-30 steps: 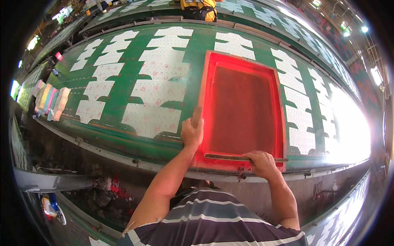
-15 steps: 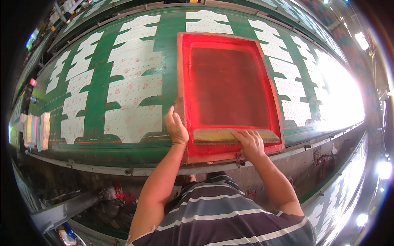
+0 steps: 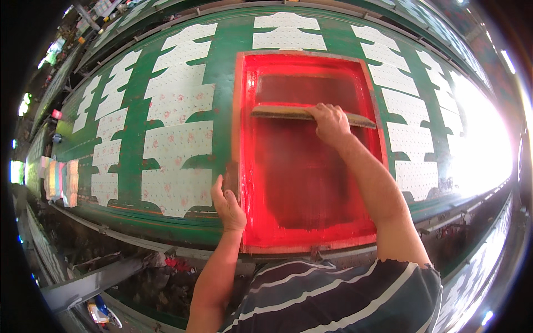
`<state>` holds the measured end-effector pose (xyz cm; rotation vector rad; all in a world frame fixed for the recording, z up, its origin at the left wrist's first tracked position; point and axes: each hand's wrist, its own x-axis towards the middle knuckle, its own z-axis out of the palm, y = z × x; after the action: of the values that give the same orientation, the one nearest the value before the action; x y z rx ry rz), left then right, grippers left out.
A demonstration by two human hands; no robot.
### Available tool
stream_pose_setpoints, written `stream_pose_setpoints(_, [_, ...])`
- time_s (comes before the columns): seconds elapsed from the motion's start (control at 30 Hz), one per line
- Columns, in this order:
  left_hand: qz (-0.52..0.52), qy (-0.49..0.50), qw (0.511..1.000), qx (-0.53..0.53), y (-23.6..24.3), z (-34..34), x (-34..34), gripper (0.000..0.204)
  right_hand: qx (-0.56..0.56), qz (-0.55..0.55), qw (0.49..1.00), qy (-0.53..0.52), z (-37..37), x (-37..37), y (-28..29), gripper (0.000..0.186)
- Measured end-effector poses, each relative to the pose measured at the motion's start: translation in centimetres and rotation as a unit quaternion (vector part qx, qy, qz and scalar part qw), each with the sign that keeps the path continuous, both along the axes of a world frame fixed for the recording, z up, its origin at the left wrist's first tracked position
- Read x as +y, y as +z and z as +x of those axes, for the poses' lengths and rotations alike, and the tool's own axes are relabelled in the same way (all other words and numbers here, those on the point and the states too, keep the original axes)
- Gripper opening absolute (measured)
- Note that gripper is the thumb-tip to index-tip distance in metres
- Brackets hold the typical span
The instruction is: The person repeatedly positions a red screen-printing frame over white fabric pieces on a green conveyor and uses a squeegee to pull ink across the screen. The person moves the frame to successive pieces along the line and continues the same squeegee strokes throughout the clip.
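Observation:
A screen-printing frame (image 3: 239, 139) with a red ink-covered mesh lies on the long green table. My right hand (image 3: 332, 125) is closed on the top of a squeegee (image 3: 283, 112), a long wooden bar that spans the far part of the mesh. Red ink gathers along its far side, and the mesh nearer to me is streaked with wet red. Beside the frame's near left edge, my left hand (image 3: 229, 210) rests with its fingers stretched out and thumb apart. It is next to a small brown block on the frame's side and grips nothing I can see.
White cut fabric pieces (image 3: 177, 136) lie in rows on the green table (image 3: 225, 100), some with pale red prints. Folded coloured cloths (image 3: 61, 180) sit at the left end. A metal rail (image 3: 133, 238) runs along the near edge. Glare hides the right end.
My right hand has pushed the squeegee from the near end of the mesh to its far part. My body leans further forward. The left hand stays at the frame's left edge.

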<state>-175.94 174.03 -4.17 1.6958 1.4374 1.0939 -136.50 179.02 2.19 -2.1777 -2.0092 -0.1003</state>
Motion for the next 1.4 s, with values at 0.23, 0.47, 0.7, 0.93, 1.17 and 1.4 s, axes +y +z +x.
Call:
stream_pose_setpoints(0.23, [0.001, 0.029, 0.999, 0.045, 0.2, 0.3, -0.2, 0.091, -0.045, 0.005, 0.999, 0.017, 6.3, 10.6, -0.7, 0.047])
stream_pose_setpoints(0.47, [0.003, 0.048, 0.997, 0.056, 0.5, 0.7, 0.0, 0.092, 0.034, -0.077, 0.996, -0.009, 9.8, 16.3, 2.9, 0.046])
stream_pose_setpoints(0.7, [-0.028, 0.059, 0.996, 0.065, 0.4, 0.6, -0.3, 0.091, 0.057, -0.05, 0.996, 0.039, 12.4, 18.7, 1.7, 0.051])
stream_pose_setpoints(0.93, [-0.025, 0.044, 0.995, 0.087, 0.4, 0.6, 0.0, 0.087, 0.053, -0.163, 0.982, 0.079, 12.4, 19.1, 4.1, 0.037])
stream_pose_setpoints(1.17, [-0.009, 0.033, 0.996, 0.079, 0.1, 0.5, 0.0, 0.081, 0.1, -0.177, 0.977, 0.065, 8.0, 10.6, 5.2, 0.041])
stream_pose_setpoints(1.4, [0.001, 0.02, 0.999, 0.047, 0.0, 0.5, 0.4, 0.068, 0.096, -0.145, 0.98, 0.097, 1.9, -1.2, 4.4, 0.041])
